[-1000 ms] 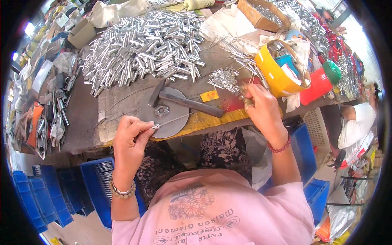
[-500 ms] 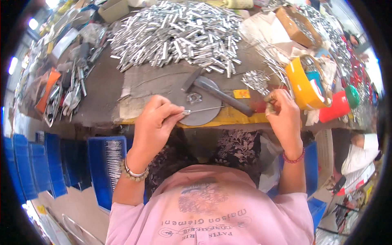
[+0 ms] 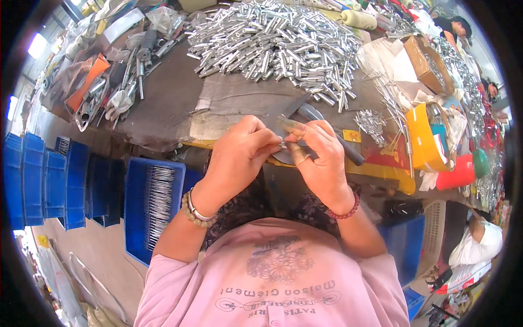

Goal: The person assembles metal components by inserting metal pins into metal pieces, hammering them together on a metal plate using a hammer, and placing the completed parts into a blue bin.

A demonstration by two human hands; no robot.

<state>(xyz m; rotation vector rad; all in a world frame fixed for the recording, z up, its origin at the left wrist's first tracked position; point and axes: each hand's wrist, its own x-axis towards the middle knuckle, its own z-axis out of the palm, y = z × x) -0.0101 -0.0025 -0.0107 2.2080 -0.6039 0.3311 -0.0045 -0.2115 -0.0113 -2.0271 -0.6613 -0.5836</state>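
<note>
My left hand (image 3: 239, 155) pinches a thin metal rod, of which only a small shiny bit (image 3: 282, 145) shows at the fingertips. Right beside it, my right hand (image 3: 321, 155) is closed too, with yellowish coverings on its thumb and finger. Its fingertips meet the left ones around the piece; what they hold is hidden. Under both hands lies a round grey plate (image 3: 283, 157), mostly covered. A hammer (image 3: 348, 148) rests behind the right hand, its handle slanting toward the near right. Small metal pins (image 3: 371, 124) are heaped to the right.
A large heap of short metal tubes (image 3: 272, 49) fills the table's back. Tools and bags (image 3: 103, 82) crowd the left. A yellow container (image 3: 422, 136) and a red jar with green lid (image 3: 457, 171) stand at right. A blue crate (image 3: 133, 212) of rods sits below left.
My right hand has come left from the small-pin heap to meet my left hand over the plate. The rod's long free end no longer shows. The view has shifted, so the bench appears farther right.
</note>
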